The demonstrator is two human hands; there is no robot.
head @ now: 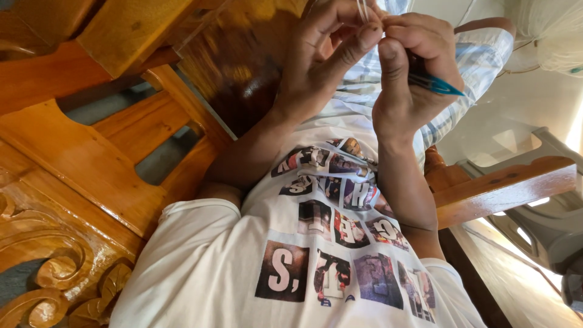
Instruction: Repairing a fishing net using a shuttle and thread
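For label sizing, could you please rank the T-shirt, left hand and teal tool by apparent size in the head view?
T-shirt
left hand, though nearer the camera
teal tool, partly hidden in the right hand

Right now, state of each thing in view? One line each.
left hand: raised, fingertips pinching a thin pale strand.
right hand: raised, fingers closed around a teal tool, thumb meeting the left fingertips.
thin pale strand: held taut between both hands.
teal tool: gripped, tip poking out of the fist.
wooden chair: unoccupied, glossy.
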